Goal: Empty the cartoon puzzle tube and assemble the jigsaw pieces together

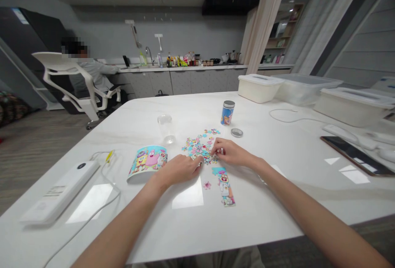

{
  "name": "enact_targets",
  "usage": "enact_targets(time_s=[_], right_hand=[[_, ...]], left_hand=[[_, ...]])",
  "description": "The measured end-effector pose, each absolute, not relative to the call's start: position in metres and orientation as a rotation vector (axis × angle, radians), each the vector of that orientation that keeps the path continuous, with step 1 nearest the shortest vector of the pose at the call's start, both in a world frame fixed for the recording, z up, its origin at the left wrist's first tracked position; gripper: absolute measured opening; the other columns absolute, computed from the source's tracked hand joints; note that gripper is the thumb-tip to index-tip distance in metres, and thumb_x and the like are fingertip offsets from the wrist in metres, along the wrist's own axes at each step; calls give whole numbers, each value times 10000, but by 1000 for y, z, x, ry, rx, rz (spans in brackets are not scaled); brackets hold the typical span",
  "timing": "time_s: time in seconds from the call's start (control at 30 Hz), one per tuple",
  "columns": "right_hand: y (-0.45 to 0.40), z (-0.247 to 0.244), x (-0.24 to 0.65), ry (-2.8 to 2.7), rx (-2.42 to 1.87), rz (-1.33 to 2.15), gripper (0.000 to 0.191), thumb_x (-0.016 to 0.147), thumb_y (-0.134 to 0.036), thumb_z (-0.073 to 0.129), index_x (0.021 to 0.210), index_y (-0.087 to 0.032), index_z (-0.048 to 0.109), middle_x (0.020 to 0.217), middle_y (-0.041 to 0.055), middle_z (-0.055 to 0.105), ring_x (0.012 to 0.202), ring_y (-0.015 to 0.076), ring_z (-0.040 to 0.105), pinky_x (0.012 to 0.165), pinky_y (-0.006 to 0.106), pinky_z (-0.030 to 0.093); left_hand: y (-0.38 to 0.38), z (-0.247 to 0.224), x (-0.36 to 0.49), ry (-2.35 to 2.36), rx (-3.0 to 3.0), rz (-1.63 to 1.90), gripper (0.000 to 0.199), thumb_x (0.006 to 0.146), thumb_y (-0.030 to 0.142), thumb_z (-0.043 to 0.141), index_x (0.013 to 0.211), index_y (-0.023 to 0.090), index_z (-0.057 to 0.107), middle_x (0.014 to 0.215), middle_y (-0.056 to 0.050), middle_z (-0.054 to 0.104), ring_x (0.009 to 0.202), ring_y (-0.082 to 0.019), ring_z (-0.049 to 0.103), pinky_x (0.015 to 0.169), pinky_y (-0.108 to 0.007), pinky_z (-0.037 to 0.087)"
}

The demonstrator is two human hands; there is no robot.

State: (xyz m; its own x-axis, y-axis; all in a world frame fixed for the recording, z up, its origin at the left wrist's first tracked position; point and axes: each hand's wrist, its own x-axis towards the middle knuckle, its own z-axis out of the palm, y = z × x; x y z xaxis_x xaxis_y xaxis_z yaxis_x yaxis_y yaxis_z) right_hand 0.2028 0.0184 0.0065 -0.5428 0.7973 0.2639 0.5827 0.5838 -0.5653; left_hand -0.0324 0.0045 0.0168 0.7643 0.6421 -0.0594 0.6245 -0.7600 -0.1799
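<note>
A loose pile of small colourful jigsaw pieces lies mid-table. At its lower left edge is my left hand, fingers curled down; what sits under the fingertips is mostly hidden. My right hand reaches in from the right, thumb and fingers closed together over a jigsaw piece in the pile. Just below, a joined strip of puzzle with a cartoon figure lies flat. A single pink piece rests left of the strip. The curved cartoon picture sheet stands bowed left of my left hand.
Behind the pile are a clear jar, a blue cartoon tin and a silver lid. A white power strip with cable lies left. Lidded boxes and a dark tablet are right. A person sits beyond.
</note>
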Motion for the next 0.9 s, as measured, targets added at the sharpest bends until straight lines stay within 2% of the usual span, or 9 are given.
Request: enact_targets(time_s=[0.13, 0.37, 0.47, 0.73, 0.9], right_hand=[[20, 4, 201, -2262, -1160, 580, 268, 750, -5, 550, 898, -187, 680, 873, 32, 630, 738, 131, 578, 687, 272, 476], [19, 9, 200, -2141, -1227, 680, 161, 756, -44, 540, 785, -176, 628, 810, 21, 685, 720, 130, 612, 670, 255, 472], [20, 11, 200, -2174, -1247, 601, 153, 750, -51, 544, 785, -174, 628, 799, 26, 670, 705, 130, 598, 651, 253, 462], [20, 10, 202, -2227, -1246, 477, 143, 752, -67, 574, 809, -181, 636, 790, 28, 621, 692, 131, 562, 654, 257, 454], [18, 10, 201, -2233, -1289, 496, 149, 747, -61, 572, 809, -178, 641, 829, 37, 637, 706, 139, 565, 671, 272, 458]], left_hand=[[8, 14, -33, -1006, -2802, 181, 284, 986, 276, 306, 1132, 162, 521, 629, -49, 639, 607, -226, 656, 615, -320, 494], [8, 21, -34, -1040, -2768, 270, 245, 975, 204, 314, 1099, 174, 523, 698, -75, 669, 641, -234, 664, 618, -316, 499], [5, 25, -33, -1019, -2793, 271, 251, 975, 204, 307, 1123, 167, 506, 697, -70, 665, 651, -227, 662, 640, -323, 502], [8, 22, -37, -1042, -2793, 254, 246, 977, 219, 312, 1095, 164, 521, 729, -89, 668, 665, -239, 666, 655, -348, 505], [6, 24, -36, -1052, -2786, 261, 298, 1002, 298, 302, 1163, 174, 520, 746, -89, 681, 676, -242, 672, 669, -357, 513]])
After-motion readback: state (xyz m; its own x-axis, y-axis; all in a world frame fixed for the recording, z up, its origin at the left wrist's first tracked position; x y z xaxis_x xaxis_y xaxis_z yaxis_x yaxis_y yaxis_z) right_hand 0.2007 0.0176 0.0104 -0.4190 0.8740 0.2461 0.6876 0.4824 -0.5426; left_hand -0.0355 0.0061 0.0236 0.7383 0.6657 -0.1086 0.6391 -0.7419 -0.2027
